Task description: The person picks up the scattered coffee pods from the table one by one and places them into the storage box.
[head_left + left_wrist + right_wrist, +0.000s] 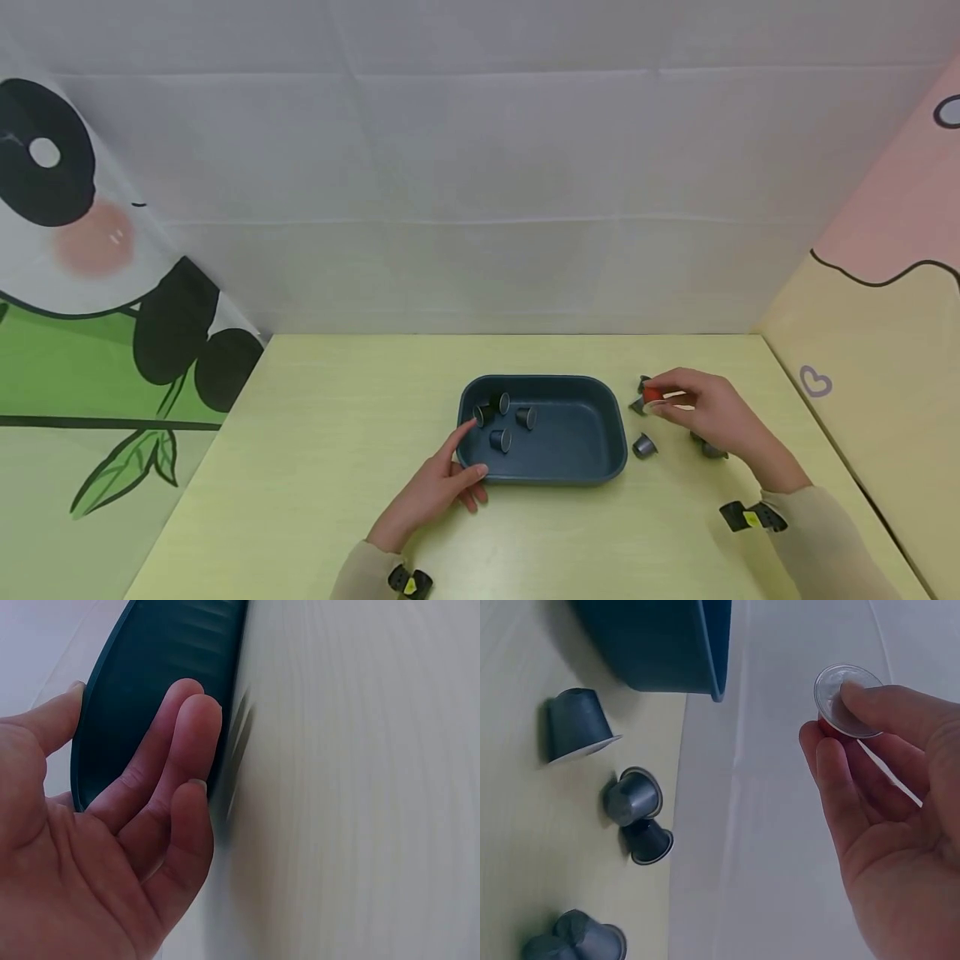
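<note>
A dark blue tray (570, 477) stands mid-table, with several dark capsules (500, 440) lying in its left part. My left hand (438, 483) touches the tray's left end with thumb and index finger at the rim; the left wrist view shows its fingers (196, 735) loosely bent against the tray's outer wall (112, 712). To the right of the tray my right hand (708, 408) pinches a red capsule (652, 395). In the right wrist view the thumb lies on the capsule's pale round lid (838, 705), with other fingers around its red body; the capsule is raised off the table.
Right of the tray lie several dark capsules: one single (643, 446), a pair partly behind the right hand, and two (714, 452) under the forearm side. A white cloth wall (480, 275) rises behind the table, and a printed panel (885, 358) borders its right side.
</note>
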A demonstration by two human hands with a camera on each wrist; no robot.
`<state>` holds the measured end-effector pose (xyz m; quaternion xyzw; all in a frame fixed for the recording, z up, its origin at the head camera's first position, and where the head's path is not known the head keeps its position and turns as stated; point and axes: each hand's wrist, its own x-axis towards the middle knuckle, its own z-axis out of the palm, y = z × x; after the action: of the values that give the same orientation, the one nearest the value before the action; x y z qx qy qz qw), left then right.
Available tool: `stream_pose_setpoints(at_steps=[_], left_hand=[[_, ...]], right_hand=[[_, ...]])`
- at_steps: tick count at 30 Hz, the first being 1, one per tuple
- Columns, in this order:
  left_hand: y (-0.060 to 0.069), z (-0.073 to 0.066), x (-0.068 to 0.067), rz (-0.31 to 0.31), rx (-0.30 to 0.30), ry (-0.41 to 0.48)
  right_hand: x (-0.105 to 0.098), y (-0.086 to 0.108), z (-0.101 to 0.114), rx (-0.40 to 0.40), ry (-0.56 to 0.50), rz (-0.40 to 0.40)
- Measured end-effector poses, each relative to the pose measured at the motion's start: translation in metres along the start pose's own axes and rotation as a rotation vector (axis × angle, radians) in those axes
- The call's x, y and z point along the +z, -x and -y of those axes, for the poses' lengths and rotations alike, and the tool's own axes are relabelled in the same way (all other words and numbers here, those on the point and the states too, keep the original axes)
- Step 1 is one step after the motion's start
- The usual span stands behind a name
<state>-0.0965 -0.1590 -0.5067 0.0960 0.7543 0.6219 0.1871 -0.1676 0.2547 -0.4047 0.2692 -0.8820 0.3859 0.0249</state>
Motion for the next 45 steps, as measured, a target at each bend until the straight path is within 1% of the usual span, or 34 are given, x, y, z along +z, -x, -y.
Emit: stream_pose_setpoints(at_steps=[12, 20, 26, 28, 32, 40, 45], left_hand=[[0.0, 0.0, 0.0, -0.003, -0.002, 0.0], [-0.001, 0.001, 0.0, 0.0, 0.001, -0.002], [-0.001, 0.001, 0.0, 0.001, 0.005, -0.001], [-0.002, 0.001, 0.0, 0.001, 0.006, 0.001], [-0.002, 0.001, 0.0, 0.0, 0.006, -0.001], [-0.002, 0.002, 0.0, 0.002, 0.004, -0.01], [-0.002, 0.002, -0.001, 0.003, 0.006, -0.016]], right_hand=[[0.001, -0.025, 0.009, -0.065, 0.028, 0.011], [0.006, -0.04, 0.015, -0.022, 0.027, 0.036], [0.01, -0.053, 0.018, -0.037, 0.014, 0.045], [0.012, -0.058, 0.02, -0.031, -0.001, 0.052], [0.017, -0.068, 0.026, -0.028, -0.038, 0.066], [0.032, -0.086, 0.034, -0.047, -0.065, 0.074], [0.043, -0.096, 0.031, -0.052, -0.084, 0.08]])
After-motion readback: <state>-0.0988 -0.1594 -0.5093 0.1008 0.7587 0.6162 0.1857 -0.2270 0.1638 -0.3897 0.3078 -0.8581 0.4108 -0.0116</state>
